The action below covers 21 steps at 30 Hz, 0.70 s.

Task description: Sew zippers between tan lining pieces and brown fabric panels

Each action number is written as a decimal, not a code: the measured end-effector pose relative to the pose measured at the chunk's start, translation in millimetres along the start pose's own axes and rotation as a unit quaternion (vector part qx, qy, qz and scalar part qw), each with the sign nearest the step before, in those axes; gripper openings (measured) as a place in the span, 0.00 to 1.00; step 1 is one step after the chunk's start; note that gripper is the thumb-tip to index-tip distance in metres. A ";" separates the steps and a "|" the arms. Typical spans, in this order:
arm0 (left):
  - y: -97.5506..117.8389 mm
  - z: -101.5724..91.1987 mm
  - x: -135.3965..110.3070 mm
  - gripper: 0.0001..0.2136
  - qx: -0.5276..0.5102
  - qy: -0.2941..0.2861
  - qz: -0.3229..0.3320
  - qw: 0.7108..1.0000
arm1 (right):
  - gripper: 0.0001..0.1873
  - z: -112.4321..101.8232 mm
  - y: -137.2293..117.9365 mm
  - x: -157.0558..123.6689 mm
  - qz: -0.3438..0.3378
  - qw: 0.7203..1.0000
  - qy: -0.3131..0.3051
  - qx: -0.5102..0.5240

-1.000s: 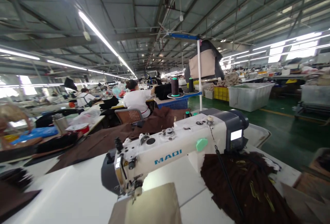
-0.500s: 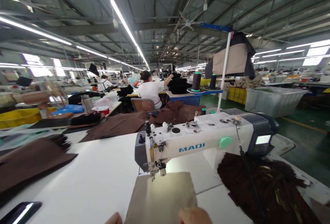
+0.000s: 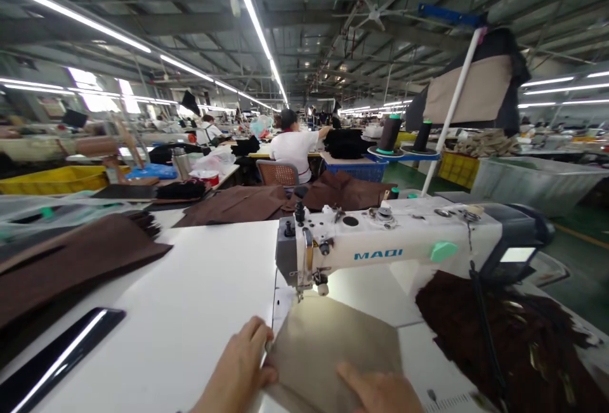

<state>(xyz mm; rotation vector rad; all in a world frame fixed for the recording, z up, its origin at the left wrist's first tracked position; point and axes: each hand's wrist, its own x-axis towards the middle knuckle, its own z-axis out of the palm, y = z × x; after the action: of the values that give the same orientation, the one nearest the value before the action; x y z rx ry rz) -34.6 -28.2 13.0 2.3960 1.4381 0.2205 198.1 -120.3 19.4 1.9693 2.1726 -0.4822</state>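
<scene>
Your left hand (image 3: 240,362) is at the near-left edge of the beige, flat fabric panel (image 3: 333,330), thumb and fingers bent close; can't tell if they pinch it. Small shiny bit there, too blurred to name. Your right hand (image 3: 380,391) lies on top of the panel, forefinger stretched out, not gripping.

Progress: panel's far corner is at the metal presser foot (image 3: 300,296), ahead of and between your hands. No stitch line visible; nearly all the cloth lies on your side of the foot, so stitching looks barely begun, if at all.

Around: white sewing machine (image 3: 413,238) ahead-right of your grip, its head hiding what's behind the foot. Dark brown, ragged fabric pile (image 3: 514,349) right of your right hand, black cord (image 3: 485,330) across it. Black glossy slab (image 3: 61,353) and brown fabric stack (image 3: 90,254) left of your left hand, well apart from the panel.
</scene>
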 end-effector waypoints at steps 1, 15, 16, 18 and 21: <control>2.0 2.7 2.5 0.13 0.011 0.015 0.044 0.999 | 0.34 0.5 -0.4 -5.7 -0.025 0.999 0.025 -0.002; 9.5 10.9 1.7 0.12 0.147 0.029 0.340 0.929 | 0.23 -3.8 -21.3 -1.4 -0.222 0.965 0.136 -0.023; 7.4 13.7 -1.5 0.14 0.153 0.035 0.339 0.928 | 0.21 0.4 -23.3 2.9 -0.226 0.962 0.150 -0.034; 5.0 19.0 -3.9 0.18 0.155 0.045 0.335 0.928 | 0.17 8.4 -24.6 10.7 -0.231 0.956 0.174 -0.039; 7.4 22.7 4.0 0.19 0.145 0.041 0.320 0.935 | 0.16 15.0 -21.3 19.9 -0.214 0.953 0.211 -0.024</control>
<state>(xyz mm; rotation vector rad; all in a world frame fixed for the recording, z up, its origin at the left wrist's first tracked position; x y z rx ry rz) -19.8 -32.5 -5.7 3.0712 0.7008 0.2760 173.4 -108.5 1.3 1.6890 2.8639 -0.0507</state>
